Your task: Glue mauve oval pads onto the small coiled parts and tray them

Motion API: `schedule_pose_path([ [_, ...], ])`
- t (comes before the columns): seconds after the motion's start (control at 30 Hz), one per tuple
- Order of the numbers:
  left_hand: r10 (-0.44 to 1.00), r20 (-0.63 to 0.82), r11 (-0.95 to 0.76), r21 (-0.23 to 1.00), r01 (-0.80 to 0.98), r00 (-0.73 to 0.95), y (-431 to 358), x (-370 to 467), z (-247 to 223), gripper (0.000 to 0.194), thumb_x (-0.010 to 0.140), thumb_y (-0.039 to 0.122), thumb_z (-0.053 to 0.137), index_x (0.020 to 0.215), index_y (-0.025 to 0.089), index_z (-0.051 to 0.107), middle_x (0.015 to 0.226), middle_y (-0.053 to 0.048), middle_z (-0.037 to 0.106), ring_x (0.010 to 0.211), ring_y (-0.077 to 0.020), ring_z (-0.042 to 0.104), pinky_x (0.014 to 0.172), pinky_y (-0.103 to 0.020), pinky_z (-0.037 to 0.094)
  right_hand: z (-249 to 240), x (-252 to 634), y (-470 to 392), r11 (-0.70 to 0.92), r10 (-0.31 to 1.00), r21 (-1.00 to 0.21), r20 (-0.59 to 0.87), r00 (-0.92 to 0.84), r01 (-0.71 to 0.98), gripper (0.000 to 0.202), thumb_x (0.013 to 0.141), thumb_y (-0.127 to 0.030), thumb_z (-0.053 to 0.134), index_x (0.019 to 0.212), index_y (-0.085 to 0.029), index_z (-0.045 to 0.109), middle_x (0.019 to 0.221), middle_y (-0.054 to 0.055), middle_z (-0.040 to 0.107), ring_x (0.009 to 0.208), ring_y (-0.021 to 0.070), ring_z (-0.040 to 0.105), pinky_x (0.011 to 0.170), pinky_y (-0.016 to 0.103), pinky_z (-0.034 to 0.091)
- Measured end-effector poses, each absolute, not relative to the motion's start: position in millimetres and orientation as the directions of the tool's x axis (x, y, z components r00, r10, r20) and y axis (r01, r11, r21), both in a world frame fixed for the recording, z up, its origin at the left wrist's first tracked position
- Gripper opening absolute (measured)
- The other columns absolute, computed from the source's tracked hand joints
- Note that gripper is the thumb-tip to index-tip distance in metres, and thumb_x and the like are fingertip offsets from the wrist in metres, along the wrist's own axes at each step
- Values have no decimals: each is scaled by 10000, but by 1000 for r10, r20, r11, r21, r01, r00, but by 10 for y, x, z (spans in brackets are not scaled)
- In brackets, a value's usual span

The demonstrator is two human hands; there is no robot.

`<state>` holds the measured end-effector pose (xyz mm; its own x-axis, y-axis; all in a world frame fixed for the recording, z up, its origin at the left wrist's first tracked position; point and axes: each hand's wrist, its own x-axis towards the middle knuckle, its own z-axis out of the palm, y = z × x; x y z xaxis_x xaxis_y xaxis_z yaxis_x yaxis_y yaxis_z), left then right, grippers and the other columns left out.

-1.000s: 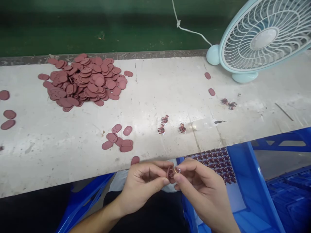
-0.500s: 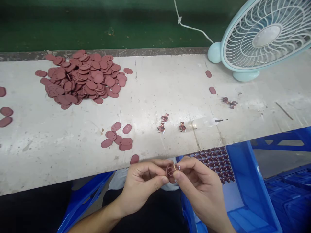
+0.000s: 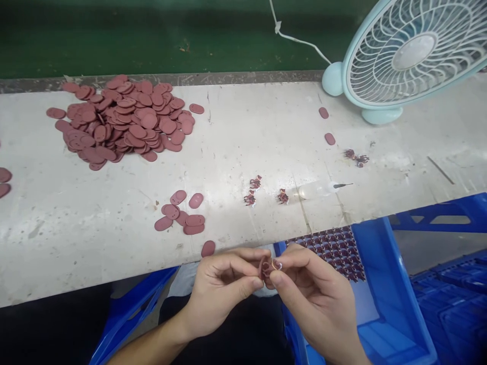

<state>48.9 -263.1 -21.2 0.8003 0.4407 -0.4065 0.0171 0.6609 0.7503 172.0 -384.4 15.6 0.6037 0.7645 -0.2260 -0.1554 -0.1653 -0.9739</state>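
Between thumb and fingers, my left hand [image 3: 224, 289] pinches a reddish-brown oval base [image 3: 262, 267], held on edge. My right hand [image 3: 317, 294] grips a small dark-red figurine [image 3: 275, 264] with yellow and white details, its lower side against the base. Whether the two are joined I cannot tell. Both hands are in front of the table's near edge. Just beyond them lies a single oval base [image 3: 208, 248], and a small group of bases [image 3: 178, 212] is farther left. Several loose figurines [image 3: 253, 190] rest on the table.
A large heap of oval bases [image 3: 129, 119] covers the back left of the table [image 3: 243, 137]. A clear bottle with a thin dark tip [image 3: 317, 189] lies right of centre. A pale blue fan [image 3: 411, 56] stands back right. Below, a blue crate [image 3: 403, 299] holds rows of figurines.
The figurine and base have turned slightly between my fingers and appear closer together. The table's contents have shifted a little left in view as the camera moved.
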Motion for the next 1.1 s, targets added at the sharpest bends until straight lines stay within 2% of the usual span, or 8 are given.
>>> schedule_pose_path([
  [0.5,411,-417,681,732,31,811,-2633,472,-179,109,786,114,802,784,223,812,1131,-66,777,1055,-237,725,915,-311,604,201,1745,-3859,-219,775,-975,-185,605,-18,147,907,-148,675,976,-278,676,809,0,629,708,143,594,593,243,512],
  [0.77,442,-425,694,720,-1,790,-2683,494,-182,114,795,111,795,792,224,810,1122,-57,781,1067,-213,724,915,-272,597,120,1665,-3832,-142,743,-975,-219,633,-171,125,941,-157,655,995,-268,670,846,-15,632,712,98,623,632,208,527],
  [1.1,481,-380,654,756,-35,790,-2694,500,-168,127,809,109,779,813,232,809,1126,-55,781,1077,-213,723,924,-278,602,109,1640,-3805,-67,737,-958,-235,634,-277,91,947,-168,657,978,-248,687,836,-3,649,751,112,648,661,214,557],
])
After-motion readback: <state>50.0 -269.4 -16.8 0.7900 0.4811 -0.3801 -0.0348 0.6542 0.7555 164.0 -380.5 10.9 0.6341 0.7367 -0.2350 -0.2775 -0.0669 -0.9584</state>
